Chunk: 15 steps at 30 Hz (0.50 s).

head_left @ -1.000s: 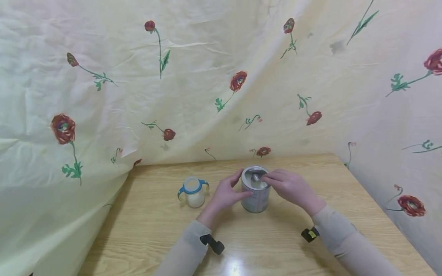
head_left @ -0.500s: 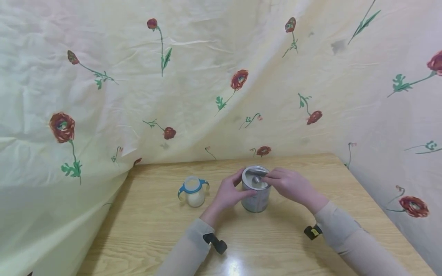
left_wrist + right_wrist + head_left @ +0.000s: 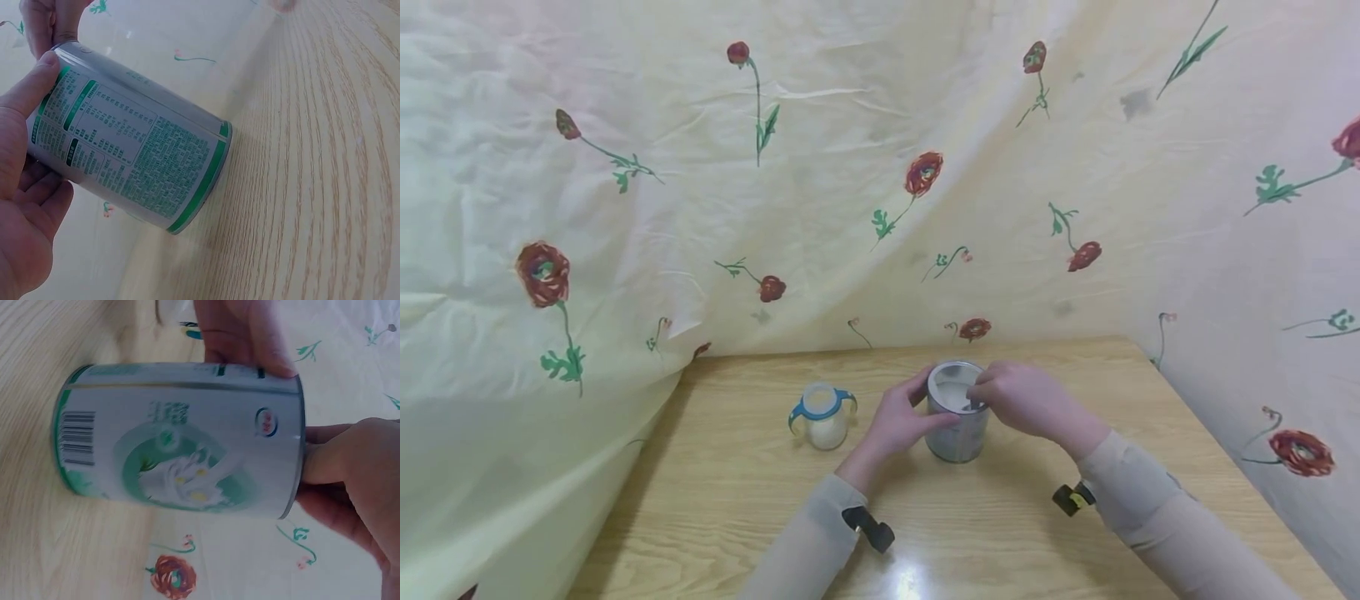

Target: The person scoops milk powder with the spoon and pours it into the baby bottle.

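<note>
A silver milk powder tin (image 3: 957,439) stands open on the table, with pale powder visible inside. My left hand (image 3: 901,419) grips its left side, thumb across the front and fingers behind, as the left wrist view also shows on the green-printed tin (image 3: 134,137). At the tin's right rim, the curled fingers of my right hand (image 3: 1032,404) pinch a small metal spoon, mostly hidden by the fingers and the tin. In the right wrist view, those right-hand fingers (image 3: 350,465) reach over the rim into the mouth.
Left of the tin stands a baby bottle (image 3: 826,429) with a blue collar and two side handles, whitish inside. The wooden table (image 3: 737,517) ends at a flower-printed cloth (image 3: 820,208) hanging behind it and along both sides.
My right hand has turned over, and the spoon's shiny bowl, visible inside the tin before, is now largely hidden near the right rim. My left hand stays on the tin.
</note>
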{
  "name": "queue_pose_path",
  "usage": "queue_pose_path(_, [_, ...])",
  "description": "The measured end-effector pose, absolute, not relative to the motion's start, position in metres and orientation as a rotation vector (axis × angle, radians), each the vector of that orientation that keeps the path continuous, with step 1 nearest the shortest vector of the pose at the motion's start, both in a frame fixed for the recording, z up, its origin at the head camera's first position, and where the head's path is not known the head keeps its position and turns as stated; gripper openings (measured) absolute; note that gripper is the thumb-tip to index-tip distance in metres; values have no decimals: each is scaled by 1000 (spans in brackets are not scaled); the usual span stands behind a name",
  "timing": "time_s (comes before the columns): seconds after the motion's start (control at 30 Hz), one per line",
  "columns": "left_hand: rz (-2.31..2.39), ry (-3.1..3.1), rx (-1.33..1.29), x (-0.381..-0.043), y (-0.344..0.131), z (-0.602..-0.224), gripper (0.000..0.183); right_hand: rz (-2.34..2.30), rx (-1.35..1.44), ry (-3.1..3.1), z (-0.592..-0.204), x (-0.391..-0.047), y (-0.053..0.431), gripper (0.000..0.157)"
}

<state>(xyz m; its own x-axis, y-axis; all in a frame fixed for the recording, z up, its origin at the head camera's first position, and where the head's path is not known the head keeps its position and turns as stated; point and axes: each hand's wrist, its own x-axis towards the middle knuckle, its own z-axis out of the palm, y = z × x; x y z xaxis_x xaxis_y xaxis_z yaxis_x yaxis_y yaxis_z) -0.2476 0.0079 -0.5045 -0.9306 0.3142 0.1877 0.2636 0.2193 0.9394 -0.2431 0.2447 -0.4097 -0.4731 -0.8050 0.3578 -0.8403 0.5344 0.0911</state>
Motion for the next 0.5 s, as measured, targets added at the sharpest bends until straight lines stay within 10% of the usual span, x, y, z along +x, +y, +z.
queue_pose_path(0.5, [1840,2454,648,-256,10,-509,87,767,1048,-2806,-413,-261,249,12])
